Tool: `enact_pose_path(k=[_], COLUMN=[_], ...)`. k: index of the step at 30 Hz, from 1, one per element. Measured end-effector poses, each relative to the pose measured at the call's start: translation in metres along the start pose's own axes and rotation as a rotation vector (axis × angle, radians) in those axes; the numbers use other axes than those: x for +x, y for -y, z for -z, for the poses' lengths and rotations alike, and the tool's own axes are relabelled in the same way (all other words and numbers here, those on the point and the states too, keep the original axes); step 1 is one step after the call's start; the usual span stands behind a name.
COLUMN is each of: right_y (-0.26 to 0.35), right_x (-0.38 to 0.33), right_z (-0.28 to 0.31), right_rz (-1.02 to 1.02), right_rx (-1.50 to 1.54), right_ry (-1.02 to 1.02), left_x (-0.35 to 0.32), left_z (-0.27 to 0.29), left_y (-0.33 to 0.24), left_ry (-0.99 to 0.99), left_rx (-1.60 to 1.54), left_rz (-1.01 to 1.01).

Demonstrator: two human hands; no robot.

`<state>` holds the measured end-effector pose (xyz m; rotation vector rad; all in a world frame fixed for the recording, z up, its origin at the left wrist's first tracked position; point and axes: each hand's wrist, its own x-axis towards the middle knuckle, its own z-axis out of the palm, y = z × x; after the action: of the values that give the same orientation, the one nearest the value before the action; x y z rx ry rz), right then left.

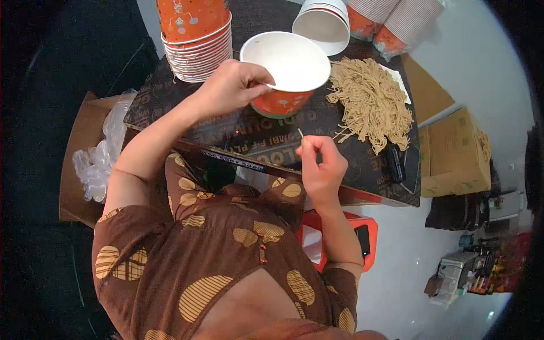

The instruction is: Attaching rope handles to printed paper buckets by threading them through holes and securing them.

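An orange paper bucket point(289, 102) with a white inside stands near the front of the dark table, its mouth tilted toward me. My left hand point(241, 84) is closed on its near left rim, thumb outside. Just in front of the bucket, my right hand point(322, 167) pinches a thin tan cord point(301, 133) between thumb and forefinger. The cord's short pale tip sticks up above the fingers, and a strand shows beyond them to the right. A heap of similar tan cords point(374, 102) lies on the table to the bucket's right.
A tall stack of orange buckets point(195, 51) stands at left; white-lined buckets point(323, 31) lie behind. Wrapped stacks point(396, 25) sit at the far right. A black tool point(395, 164) lies near the right corner. Cardboard boxes point(450, 150) and a red stool point(369, 226) flank the table below.
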<state>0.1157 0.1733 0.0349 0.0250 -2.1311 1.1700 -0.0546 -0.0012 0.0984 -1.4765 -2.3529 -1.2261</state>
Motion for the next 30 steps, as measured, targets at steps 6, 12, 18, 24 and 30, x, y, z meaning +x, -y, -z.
enact_pose_path(k=[6, 12, 18, 24, 30], right_y=[0.035, 0.056, 0.057, 0.054, 0.039], right_x=[-0.012, -0.016, -0.004, 0.0, 0.007], right_z=[-0.014, -0.011, -0.004, 0.003, 0.011], right_rz=[-0.068, -0.1, -0.05, -0.05, 0.017], right_rx=[0.293, 0.354, 0.355, 0.327, 0.258], right_ry=[0.174, 0.317, 0.221, 0.146, 0.042], left_x=[-0.006, -0.007, -0.009, -0.01, -0.014], left_z=[0.002, 0.017, 0.022, 0.021, 0.021], left_y=[-0.007, -0.01, -0.009, -0.007, 0.008], left_ry=[-0.098, -0.099, -0.102, -0.047, 0.007], left_rx=[0.055, -0.347, -0.547, -0.63, -0.718], left_rz=[-0.004, 0.278, 0.34, 0.38, 0.314])
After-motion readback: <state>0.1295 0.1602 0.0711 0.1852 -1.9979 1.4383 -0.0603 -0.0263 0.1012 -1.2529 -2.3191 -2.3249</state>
